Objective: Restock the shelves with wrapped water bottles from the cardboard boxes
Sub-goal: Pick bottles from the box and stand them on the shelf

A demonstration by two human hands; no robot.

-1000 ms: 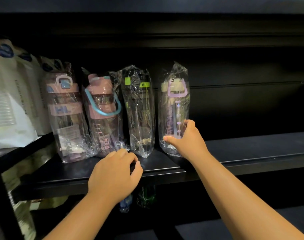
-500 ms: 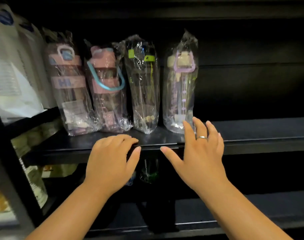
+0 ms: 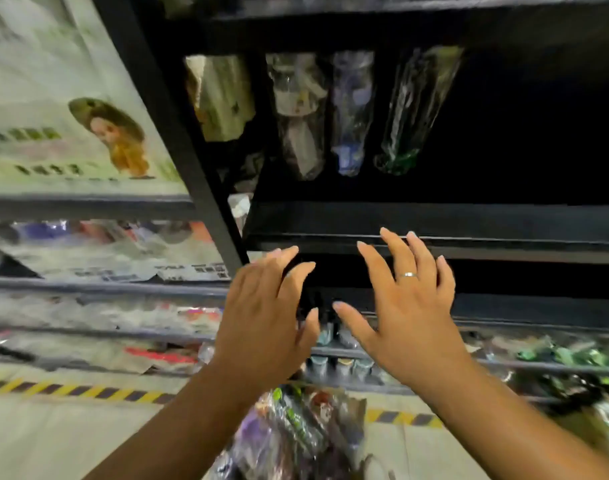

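Left hand (image 3: 261, 327): empty, fingers straight and spread.
Right hand (image 3: 407, 317): empty, fingers splayed; smooth ring (image 3: 408, 274).
Wrapped bottles (image 3: 351, 112): tall cylinders in crinkled clear film, on dark flat shelf (image 3: 486, 220).

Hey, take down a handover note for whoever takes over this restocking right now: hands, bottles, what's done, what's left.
Left hand: open, holds nothing.
Right hand: open, holds nothing.
Things: a row of wrapped bottles stands on the black shelf just above both hands. A pile of wrapped goods lies low by the floor; it is blurred.
Done: some bottles shelved.
Left: probably fetch more from below and fill the shelf beside the row.
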